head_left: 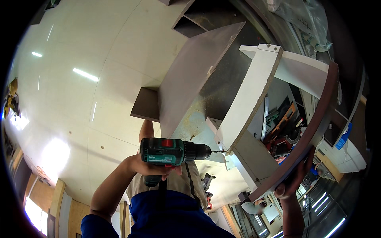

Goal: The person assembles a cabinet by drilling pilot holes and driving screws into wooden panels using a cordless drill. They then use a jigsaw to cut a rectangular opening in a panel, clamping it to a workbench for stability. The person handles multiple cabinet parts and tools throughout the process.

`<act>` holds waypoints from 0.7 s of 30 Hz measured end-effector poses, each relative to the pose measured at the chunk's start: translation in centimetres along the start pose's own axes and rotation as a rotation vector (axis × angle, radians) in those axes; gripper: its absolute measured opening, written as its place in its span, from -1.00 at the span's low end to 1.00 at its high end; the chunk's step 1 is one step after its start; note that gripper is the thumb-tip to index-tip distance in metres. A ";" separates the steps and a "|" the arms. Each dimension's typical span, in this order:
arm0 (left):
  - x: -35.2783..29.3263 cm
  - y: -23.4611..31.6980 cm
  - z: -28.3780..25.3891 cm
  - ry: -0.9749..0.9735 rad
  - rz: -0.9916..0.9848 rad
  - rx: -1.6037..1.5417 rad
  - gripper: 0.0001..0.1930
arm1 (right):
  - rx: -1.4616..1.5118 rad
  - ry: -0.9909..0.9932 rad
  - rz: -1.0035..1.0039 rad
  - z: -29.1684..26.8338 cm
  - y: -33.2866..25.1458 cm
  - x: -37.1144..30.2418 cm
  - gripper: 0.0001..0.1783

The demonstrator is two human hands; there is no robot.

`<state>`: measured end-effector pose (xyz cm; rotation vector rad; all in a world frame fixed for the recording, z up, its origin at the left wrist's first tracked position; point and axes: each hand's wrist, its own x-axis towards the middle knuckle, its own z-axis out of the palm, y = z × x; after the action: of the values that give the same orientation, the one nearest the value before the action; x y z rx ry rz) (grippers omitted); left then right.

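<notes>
My left hand (152,168) is closed around the grip of a dark green and black cordless drill (162,151). A dark twist bit (217,151) points right from its chuck, its tip at the near end of a white board (248,99) with a rough edge. Whether the tip has entered the board, I cannot tell. That board belongs to an open frame with a white crosspiece (301,71) and a long reddish-brown panel (307,137). My right hand (291,180) grips this panel near its lower end, fingers partly hidden behind it.
Large grey-brown panels (194,75) stand beyond the drill, with sawdust (192,125) scattered beside them. Tools, including an orange level (283,121), show through the frame. Clear plastic wrapping (303,20) lies at the far right. A pale, seamed surface (79,103) spreads across the left.
</notes>
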<state>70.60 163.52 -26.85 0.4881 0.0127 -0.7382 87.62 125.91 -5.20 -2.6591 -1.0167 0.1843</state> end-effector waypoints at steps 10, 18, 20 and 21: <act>0.0 -0.2 -0.3 0.005 -0.039 -0.051 -0.64 | -0.027 -0.003 0.017 0.0 -0.1 -0.2 0.00; 0.7 0.7 -0.9 0.034 -0.209 -0.277 -0.60 | -0.021 -0.008 0.012 -0.1 0.0 -0.3 -0.01; 0.9 1.0 -1.0 0.063 -0.281 -0.346 -0.51 | -0.014 -0.008 0.015 -0.1 0.1 -0.3 -0.02; 0.9 1.0 -1.1 0.059 -0.289 -0.358 -0.50 | -0.010 -0.007 0.016 0.0 0.0 -0.3 -0.02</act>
<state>72.14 164.07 -27.56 0.1658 0.2708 -0.9809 87.44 125.68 -5.17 -2.6782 -1.0013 0.1918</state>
